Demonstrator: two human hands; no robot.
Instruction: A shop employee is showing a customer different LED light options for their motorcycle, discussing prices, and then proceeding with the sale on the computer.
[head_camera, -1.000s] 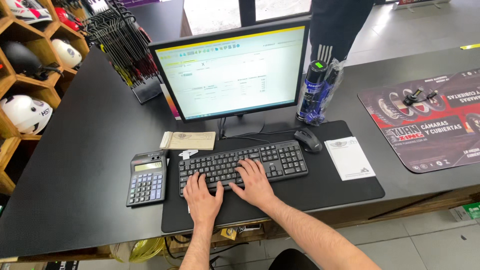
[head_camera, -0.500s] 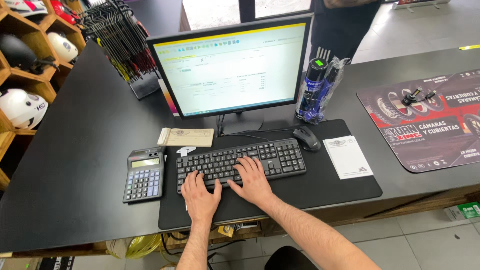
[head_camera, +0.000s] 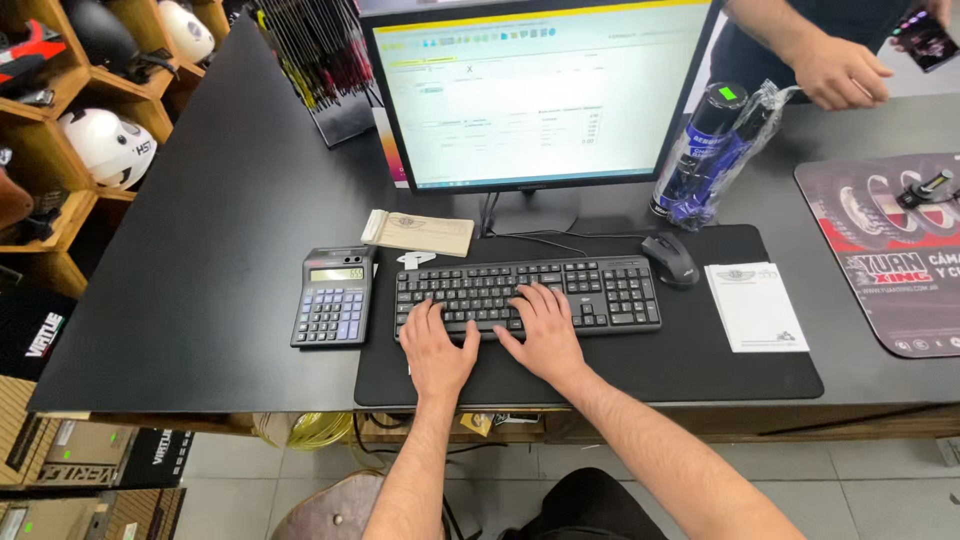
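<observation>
Black keyboard (head_camera: 528, 293) under two hands: left (head_camera: 438, 351), right (head_camera: 544, 335).

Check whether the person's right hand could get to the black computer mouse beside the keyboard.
Probably yes: the right hand rests on the black keyboard, and the black computer mouse sits just beyond the keyboard's right end with nothing between.

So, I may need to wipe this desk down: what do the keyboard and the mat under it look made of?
The keyboard looks like matte black moulded plastic, with hard separate keys. The desk mat looks like soft black rubber or fabric, thin, flat and unshiny; which one I cannot tell.
</observation>
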